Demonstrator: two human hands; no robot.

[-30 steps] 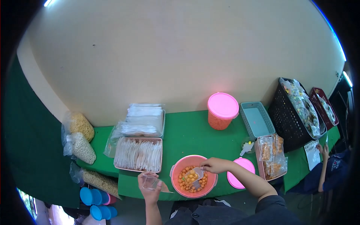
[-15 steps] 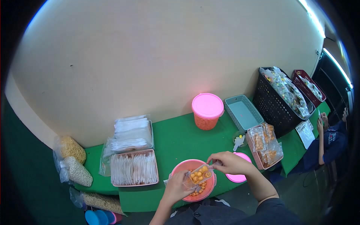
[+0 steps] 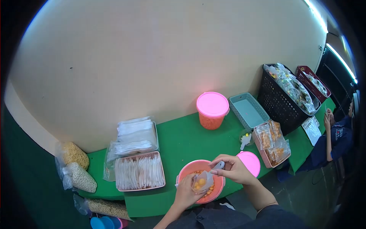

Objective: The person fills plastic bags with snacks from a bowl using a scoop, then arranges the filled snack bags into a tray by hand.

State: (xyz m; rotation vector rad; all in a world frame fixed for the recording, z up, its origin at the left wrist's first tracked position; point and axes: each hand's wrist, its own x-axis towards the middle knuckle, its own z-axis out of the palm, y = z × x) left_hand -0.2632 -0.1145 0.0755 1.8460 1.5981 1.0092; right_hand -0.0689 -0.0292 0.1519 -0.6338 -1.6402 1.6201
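Observation:
Over a pink tub (image 3: 183,170) of round orange snacks (image 3: 209,193), my left hand (image 3: 187,192) is closed on a small clear bag (image 3: 201,184) with several orange balls inside. My right hand (image 3: 230,168) grips the pale handle of a clear scoop (image 3: 219,165). The scoop is tilted down into the mouth of the bag, and its front end is hard to make out there. Behind the right wrist lies a round pink lid (image 3: 249,163) on the green table.
Trays of flat bags (image 3: 140,171) stand left. A pink-lidded container (image 3: 212,110), a teal basket (image 3: 248,110), a tray of packed snacks (image 3: 271,143) and a black crate (image 3: 284,99) stand behind and right. A person (image 3: 335,133) is at far right.
The scoop went from the tub up to the bag, then tipped more steeply into it. My left hand came in from the left over the tub. More balls show in the bag.

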